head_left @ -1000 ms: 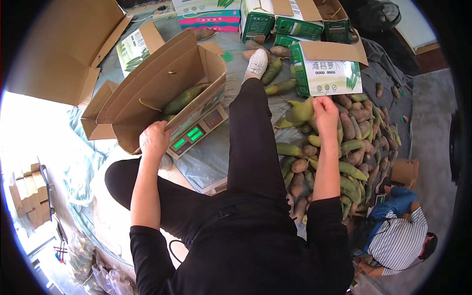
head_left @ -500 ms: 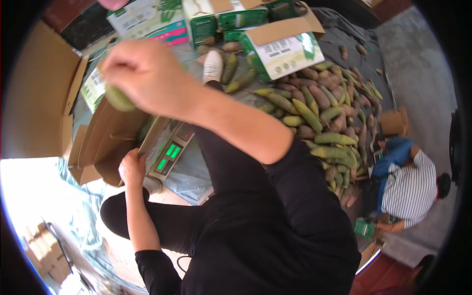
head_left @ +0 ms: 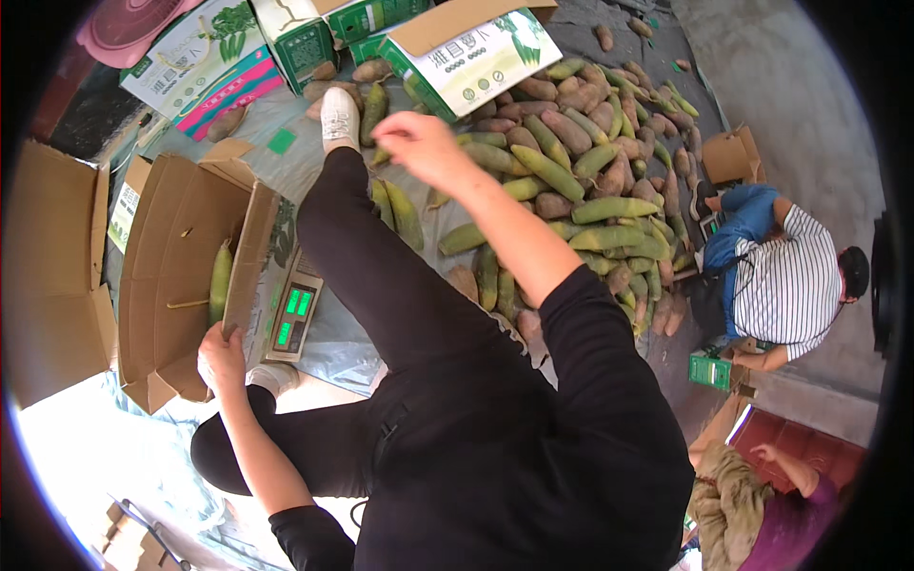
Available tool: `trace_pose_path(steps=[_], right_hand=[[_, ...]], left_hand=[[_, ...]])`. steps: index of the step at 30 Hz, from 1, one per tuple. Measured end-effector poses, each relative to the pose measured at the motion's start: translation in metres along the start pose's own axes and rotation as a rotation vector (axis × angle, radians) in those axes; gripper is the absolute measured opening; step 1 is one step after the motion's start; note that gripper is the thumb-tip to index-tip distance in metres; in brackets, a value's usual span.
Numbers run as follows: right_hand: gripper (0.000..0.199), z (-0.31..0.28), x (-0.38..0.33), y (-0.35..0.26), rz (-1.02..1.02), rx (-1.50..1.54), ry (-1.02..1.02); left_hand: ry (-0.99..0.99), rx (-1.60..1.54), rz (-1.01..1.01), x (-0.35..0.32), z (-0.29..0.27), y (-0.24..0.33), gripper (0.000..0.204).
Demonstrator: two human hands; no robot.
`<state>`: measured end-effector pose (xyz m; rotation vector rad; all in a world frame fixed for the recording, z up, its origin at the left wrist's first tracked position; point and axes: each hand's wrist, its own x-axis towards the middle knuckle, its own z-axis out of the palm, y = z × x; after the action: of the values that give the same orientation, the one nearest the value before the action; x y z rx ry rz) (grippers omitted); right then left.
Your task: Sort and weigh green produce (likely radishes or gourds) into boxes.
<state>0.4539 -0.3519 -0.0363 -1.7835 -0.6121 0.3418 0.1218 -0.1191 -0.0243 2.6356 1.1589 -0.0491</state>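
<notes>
A grey tarp (head_left: 328, 338) is covering the floor, carrying a heap of shoots (head_left: 581, 190) at right, a scale (head_left: 293, 317) and open carton (head_left: 186, 276) at left, boxes (head_left: 466, 57) far.

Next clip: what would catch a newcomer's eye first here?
First, the big pile of green and brownish shoots spread over the ground at upper right, with the right hand raised empty above its near edge. At left, the left hand grips the flap of an open cardboard box holding one green shoot, beside a scale with lit green digits.
</notes>
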Motion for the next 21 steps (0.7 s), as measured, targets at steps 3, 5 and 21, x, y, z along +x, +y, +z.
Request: trace_pose_path(steps=[3, 5, 21], right_hand=[[0.016, -0.050, -0.031, 0.065, 0.248, -0.182, 0.120], [0.016, -0.080, -0.065, 0.128, 0.344, -0.225, 0.220], [0.013, -0.044, -0.246, 0.241, 0.745, -0.586, -0.117]], left_hand=[[0.004, 0.030, -0.003, 0.000, -0.005, -0.001, 0.018], [-0.003, 0.015, 0.001, 0.002, -0.003, 0.004, 0.018], [0.011, -0.044, 0.066, 0.006, 0.007, -0.007, 0.021]])
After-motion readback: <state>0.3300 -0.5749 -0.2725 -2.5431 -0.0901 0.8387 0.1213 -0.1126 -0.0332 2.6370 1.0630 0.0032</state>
